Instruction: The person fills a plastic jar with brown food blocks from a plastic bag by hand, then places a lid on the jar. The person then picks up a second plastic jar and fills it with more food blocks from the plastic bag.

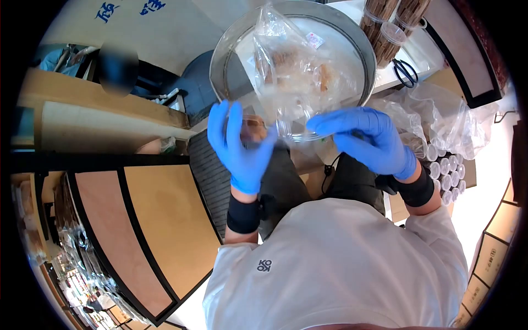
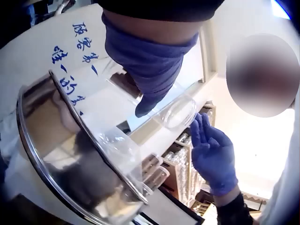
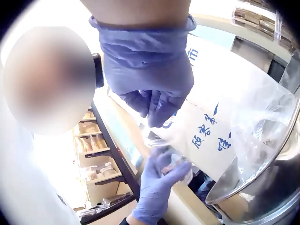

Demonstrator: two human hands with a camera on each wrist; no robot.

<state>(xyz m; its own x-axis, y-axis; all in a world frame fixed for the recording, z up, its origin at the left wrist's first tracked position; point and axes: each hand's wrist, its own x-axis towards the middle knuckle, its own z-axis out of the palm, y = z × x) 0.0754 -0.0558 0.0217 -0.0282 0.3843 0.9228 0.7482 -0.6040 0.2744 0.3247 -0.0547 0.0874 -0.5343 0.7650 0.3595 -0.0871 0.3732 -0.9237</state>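
Held sideways in my left hand (image 1: 236,146) is a clear plastic jar (image 2: 180,112). Its fingers and thumb wrap the jar near the end with the brown pieces (image 1: 254,129). From the other side, my right hand (image 1: 371,137) reaches in, its long fingers extended with the tips right at the jar's clear round end. The thumb stands apart below in the head view. Both hands wear blue gloves. In the right wrist view, the right fingertips bunch just above the jar's end, while the left hand (image 3: 154,187) holds from below.
Beyond the hands stands a large round metal pan (image 1: 216,71) with a clear plastic bag (image 1: 269,33) in it. To the right are jars of brown sticks (image 1: 379,22), black-handled scissors (image 1: 406,73), crumpled plastic bags (image 1: 456,115) and several stacked clear containers (image 1: 448,176).
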